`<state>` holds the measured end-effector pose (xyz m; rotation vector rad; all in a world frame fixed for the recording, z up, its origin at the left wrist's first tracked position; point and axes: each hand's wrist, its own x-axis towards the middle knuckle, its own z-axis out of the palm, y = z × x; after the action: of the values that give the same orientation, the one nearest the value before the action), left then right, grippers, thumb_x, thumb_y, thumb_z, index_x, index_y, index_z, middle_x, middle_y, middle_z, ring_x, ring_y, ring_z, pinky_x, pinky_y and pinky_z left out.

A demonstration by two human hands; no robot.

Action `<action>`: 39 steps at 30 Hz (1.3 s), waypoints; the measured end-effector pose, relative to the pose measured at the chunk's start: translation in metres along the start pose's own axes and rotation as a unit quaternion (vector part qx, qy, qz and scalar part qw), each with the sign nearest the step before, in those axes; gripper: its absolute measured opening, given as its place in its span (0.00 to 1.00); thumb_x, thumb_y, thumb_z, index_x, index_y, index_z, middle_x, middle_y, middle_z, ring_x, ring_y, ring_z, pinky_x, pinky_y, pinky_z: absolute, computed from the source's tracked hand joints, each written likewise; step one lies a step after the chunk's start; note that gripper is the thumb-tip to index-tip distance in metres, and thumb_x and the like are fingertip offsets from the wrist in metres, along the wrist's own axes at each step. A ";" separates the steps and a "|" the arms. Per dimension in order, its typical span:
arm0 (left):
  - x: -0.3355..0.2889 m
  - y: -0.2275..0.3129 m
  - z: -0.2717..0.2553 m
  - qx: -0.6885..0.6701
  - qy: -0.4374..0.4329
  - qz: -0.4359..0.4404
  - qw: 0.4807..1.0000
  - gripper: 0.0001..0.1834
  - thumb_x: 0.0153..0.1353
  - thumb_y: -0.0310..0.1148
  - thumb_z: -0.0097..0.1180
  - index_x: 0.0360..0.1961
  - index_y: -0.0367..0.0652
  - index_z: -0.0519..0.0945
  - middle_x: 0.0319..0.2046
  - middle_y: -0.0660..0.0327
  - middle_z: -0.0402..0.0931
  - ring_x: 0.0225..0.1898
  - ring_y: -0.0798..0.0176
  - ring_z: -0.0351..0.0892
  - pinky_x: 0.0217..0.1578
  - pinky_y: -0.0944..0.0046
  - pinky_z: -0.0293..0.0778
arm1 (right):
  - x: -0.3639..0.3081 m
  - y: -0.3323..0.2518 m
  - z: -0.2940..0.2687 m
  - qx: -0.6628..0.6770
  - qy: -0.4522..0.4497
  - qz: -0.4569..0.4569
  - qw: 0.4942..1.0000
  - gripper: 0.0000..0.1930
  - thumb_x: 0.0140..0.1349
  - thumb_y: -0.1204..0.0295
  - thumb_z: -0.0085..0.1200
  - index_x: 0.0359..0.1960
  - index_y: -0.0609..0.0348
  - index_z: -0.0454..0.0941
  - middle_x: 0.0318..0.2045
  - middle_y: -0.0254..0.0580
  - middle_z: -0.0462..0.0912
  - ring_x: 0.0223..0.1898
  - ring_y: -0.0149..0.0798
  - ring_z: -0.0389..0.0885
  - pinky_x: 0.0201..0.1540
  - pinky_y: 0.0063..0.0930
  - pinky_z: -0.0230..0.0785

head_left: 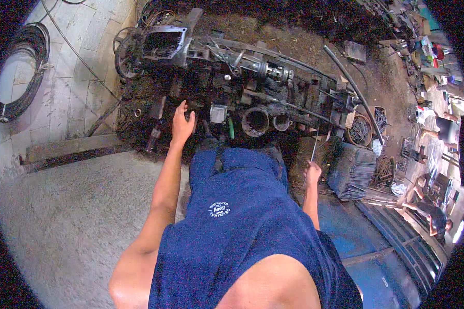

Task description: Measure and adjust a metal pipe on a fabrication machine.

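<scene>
In front of me stretches a long, grimy machine (255,62) with dark bars, a bright ribbed metal shaft section (278,72) and a squarish metal frame (178,44) at its far left end. My left hand (182,125) is raised beside its dark lower parts, thumb and fingers apart; whether the fingertips touch anything is hard to see. On the other side, my right hand (313,172) is closed around a thin metal rod (314,148), which points up towards the right end of the machine. Between the hands sit a round, dark cup-like part (255,121) and a small pale box (218,114).
At right, a container of thin metal pieces (359,130) stands beyond a stack of dark rods (351,172). A long curved bar (348,77) leans there. Blue metal panels (366,242) lie near right. Coiled black cable (23,72) hangs far left. Other people (432,210) are at the far right.
</scene>
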<state>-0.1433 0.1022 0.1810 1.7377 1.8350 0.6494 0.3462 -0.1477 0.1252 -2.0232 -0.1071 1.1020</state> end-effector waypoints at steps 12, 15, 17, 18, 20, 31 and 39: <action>0.127 -0.119 -0.158 0.006 0.057 0.118 0.991 0.26 0.60 0.32 0.56 0.59 0.34 0.67 0.50 0.46 0.72 0.52 0.45 0.72 0.55 0.53 0.68 | -0.222 -0.171 0.201 0.158 -0.048 -0.179 0.970 0.19 0.72 0.57 0.40 0.49 0.59 0.74 0.22 0.29 0.64 0.17 0.24 0.61 0.16 0.20 0.55; 0.168 -0.143 -0.184 0.054 0.146 0.153 0.976 0.26 0.61 0.36 0.56 0.57 0.34 0.69 0.52 0.45 0.71 0.54 0.43 0.70 0.58 0.51 0.65 | -0.190 -0.198 0.250 0.042 -0.119 -0.182 0.975 0.19 0.72 0.57 0.39 0.48 0.57 0.76 0.21 0.25 0.62 0.17 0.22 0.61 0.16 0.17 0.56; 0.204 -0.152 -0.198 0.045 0.178 0.133 0.974 0.26 0.61 0.39 0.56 0.55 0.33 0.70 0.52 0.44 0.70 0.55 0.43 0.68 0.58 0.51 0.64 | -0.195 -0.223 0.303 -0.012 -0.191 -0.152 0.970 0.19 0.71 0.56 0.42 0.48 0.56 0.76 0.19 0.23 0.63 0.16 0.22 0.63 0.16 0.17 0.58; 0.224 -0.157 -0.207 0.042 0.203 0.137 0.969 0.26 0.62 0.41 0.56 0.55 0.32 0.70 0.51 0.45 0.71 0.56 0.43 0.68 0.57 0.51 0.64 | -0.205 -0.231 0.333 -0.067 -0.213 -0.154 0.963 0.18 0.70 0.56 0.44 0.48 0.56 0.77 0.19 0.24 0.63 0.16 0.23 0.64 0.17 0.18 0.59; 0.261 -0.178 -0.222 0.057 0.239 0.126 0.961 0.27 0.63 0.44 0.54 0.54 0.32 0.71 0.52 0.44 0.71 0.55 0.43 0.69 0.56 0.52 0.66 | -0.220 -0.241 0.393 -0.146 -0.272 -0.146 0.940 0.18 0.68 0.56 0.46 0.45 0.58 0.78 0.18 0.26 0.66 0.17 0.23 0.66 0.17 0.21 0.62; 0.382 -0.193 -0.218 -0.034 -0.001 0.004 0.999 0.35 0.66 0.57 0.36 0.33 0.31 0.78 0.30 0.43 0.79 0.38 0.39 0.78 0.43 0.45 0.69 | -0.236 -0.269 0.550 -0.413 -0.067 -0.252 0.873 0.14 0.56 0.69 0.49 0.34 0.71 0.79 0.39 0.67 0.80 0.46 0.62 0.79 0.50 0.47 0.72; 0.395 -0.215 -0.186 -0.072 0.043 -0.124 0.989 0.41 0.66 0.62 0.28 0.41 0.31 0.79 0.40 0.40 0.79 0.47 0.37 0.75 0.52 0.45 0.67 | -0.229 -0.283 0.581 -0.533 -0.097 -0.267 0.797 0.12 0.55 0.75 0.47 0.35 0.72 0.80 0.40 0.66 0.81 0.45 0.62 0.80 0.49 0.47 0.73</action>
<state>-0.4420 0.4864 0.1580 1.3789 1.9699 0.7447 -0.1411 0.3006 0.3039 -2.5043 -1.6268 0.9215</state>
